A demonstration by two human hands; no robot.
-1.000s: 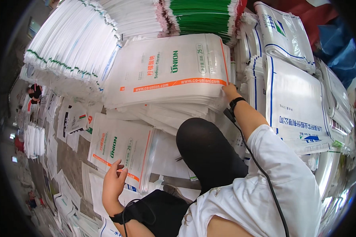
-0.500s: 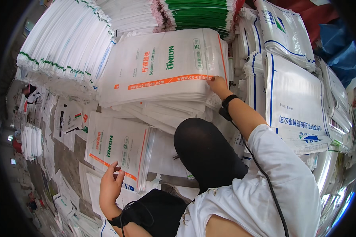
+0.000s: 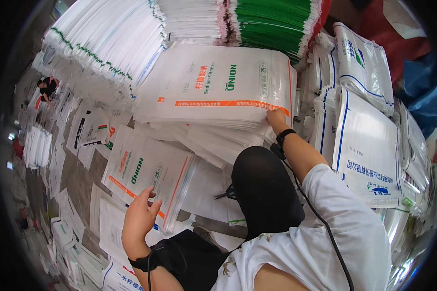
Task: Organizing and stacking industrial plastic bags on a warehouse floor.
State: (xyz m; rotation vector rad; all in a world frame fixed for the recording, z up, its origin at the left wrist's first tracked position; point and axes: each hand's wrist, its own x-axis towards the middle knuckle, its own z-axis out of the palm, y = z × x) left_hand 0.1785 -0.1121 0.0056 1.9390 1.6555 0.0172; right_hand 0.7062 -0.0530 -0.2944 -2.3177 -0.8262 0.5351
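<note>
A thick stack of flat white sacks (image 3: 170, 82) with green and orange print and an orange band lies in front of me. My right hand (image 3: 277, 119) is at its near right part, fingers closed on the edge of the upper sack. The fingertips are partly hidden. My left hand (image 3: 142, 213) hovers at the near edge of a smaller stack of matching sacks (image 3: 143, 165), lower and to the left. Its fingers are apart and it holds nothing. Both wrists wear black bands with cables.
Scissors (image 3: 223, 195) with dark handles lie left of my knee. Tall bundles of white sacks (image 3: 102, 43) and green sacks (image 3: 272, 22) stand behind. Folded blue-edged sacks (image 3: 369, 140) are piled at right. Loose sacks cover the floor at left, where another person (image 3: 47, 88) is far off.
The whole view has shifted, so the stacks sit further right and lower. My right hand stays at the large stack's near right part, its fingers more closed. The scissors show more fully.
</note>
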